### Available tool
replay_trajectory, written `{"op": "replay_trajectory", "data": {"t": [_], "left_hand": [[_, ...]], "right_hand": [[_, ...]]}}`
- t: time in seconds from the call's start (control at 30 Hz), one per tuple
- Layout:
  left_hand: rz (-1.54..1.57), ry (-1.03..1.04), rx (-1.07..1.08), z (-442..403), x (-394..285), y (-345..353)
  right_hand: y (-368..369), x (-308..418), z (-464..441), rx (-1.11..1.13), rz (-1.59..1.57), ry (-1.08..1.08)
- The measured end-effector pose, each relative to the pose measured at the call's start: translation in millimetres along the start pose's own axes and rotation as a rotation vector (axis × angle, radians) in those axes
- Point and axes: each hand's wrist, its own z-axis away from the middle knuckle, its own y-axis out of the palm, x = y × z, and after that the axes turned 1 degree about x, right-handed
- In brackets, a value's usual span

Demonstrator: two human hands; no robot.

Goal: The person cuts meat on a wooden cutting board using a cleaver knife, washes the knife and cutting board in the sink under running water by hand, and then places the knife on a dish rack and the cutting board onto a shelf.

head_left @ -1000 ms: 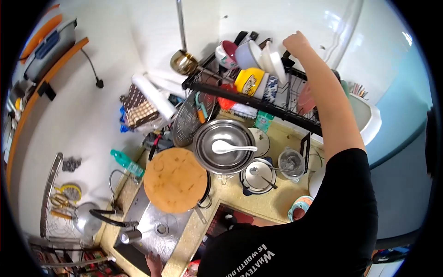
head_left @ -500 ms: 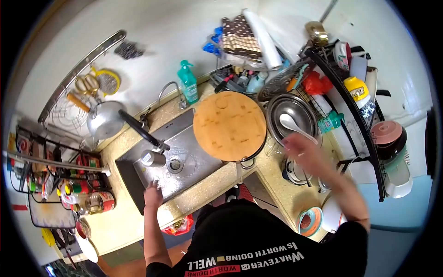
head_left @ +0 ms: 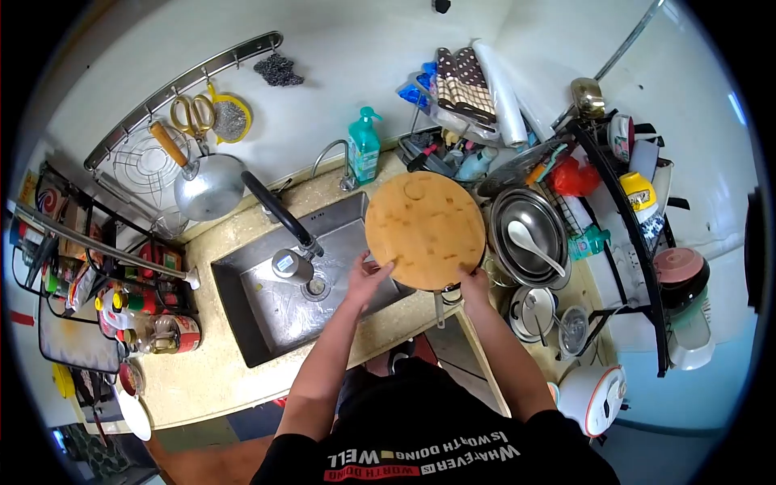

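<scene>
A round wooden cutting board [head_left: 425, 218] lies over a pan beside the sink; only the pan's metal handle [head_left: 440, 310] and a bit of dark rim show below it. At the board's lower left edge is my left hand [head_left: 365, 284], thumb on the wood and fingers partly out of sight. My right hand [head_left: 474, 288] grips the lower right edge, its thumb on top. To the right, a white spoon [head_left: 533, 246] rests in a steel bowl [head_left: 505, 212].
The steel sink [head_left: 234, 323] has a black faucet [head_left: 279, 212] reaching over it. Behind stands a green pump bottle [head_left: 364, 145]. A black rack [head_left: 638, 218] is at the right, with a lidded pot [head_left: 533, 311] nearer me. Sauce bottles [head_left: 166, 334] crowd the left.
My left hand has moved from over the sink to the board's left edge. My right hand has come from near the steel bowl to the board. The view has shifted.
</scene>
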Motion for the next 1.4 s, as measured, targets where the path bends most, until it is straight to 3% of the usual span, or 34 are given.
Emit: {"op": "replay_trajectory", "data": {"t": [0.13,0.17,0.23,0.27,0.3,0.37,0.47,0.53,0.57,0.67,0.8,0.97,1.1,1.23,1.3,1.4], "left_hand": [[0.130,0.105,-0.029,-22.8,20.7,31.4],[0.176,0.120,-0.171,-18.6,15.7,45.7],[-0.203,0.051,-0.339,-29.7,33.6,43.9],[-0.288,0.107,-0.433,-21.6,22.9,49.6],[-0.269,0.233,-0.524,-48.2,56.5,48.4],[-0.145,0.407,-0.564,-61.7,63.3,48.9],[0.027,0.263,-0.462,-47.3,42.4,40.5],[0.158,0.239,-0.405,-17.7,21.8,38.1],[0.160,0.265,-0.407,-19.9,42.6,28.4],[0.413,0.048,-0.351,67.2,8.5,21.2],[0.372,-0.239,-0.068,125.6,28.1,8.3],[0.532,-0.471,0.018,142.6,93.4,1.7],[0.456,-0.564,0.111,172.1,119.5,-11.0],[0.491,-0.543,0.082,189.6,131.8,-39.5],[0.494,-0.330,0.002,232.4,107.9,-58.0],[0.609,-0.050,-0.121,311.0,55.0,-96.6]], "right_hand": [[-8.2,-5.9,-8.2,-0.032,0.072,0.010],[-7.8,-4.2,-12.4,-0.016,0.007,0.022],[-0.3,-2.2,-17.5,0.029,-0.066,0.036],[-0.5,1.4,-20.9,0.047,-0.081,0.038],[-1.1,3.9,-25.5,0.104,-0.137,0.075],[-5.8,3.6,-33.5,0.169,-0.170,0.114],[-10.6,-6.7,-41.1,0.249,-0.251,0.055],[-17.9,14.9,-24.9,0.248,-0.060,0.230],[-16.9,40.3,8.0,0.288,-0.141,0.133],[-15.5,74.2,59.6,0.410,-0.219,-0.145],[-9.2,112.5,98.3,0.494,-0.218,-0.479],[9.3,113.6,110.7,0.704,-0.031,-0.529],[16.5,92.4,143.2,0.684,0.025,-0.584],[19.9,77.0,181.9,0.582,-0.014,-0.582],[12.0,65.4,205.9,0.521,-0.089,-0.569],[4.7,67.8,294.9,0.446,-0.159,-0.321]]}}
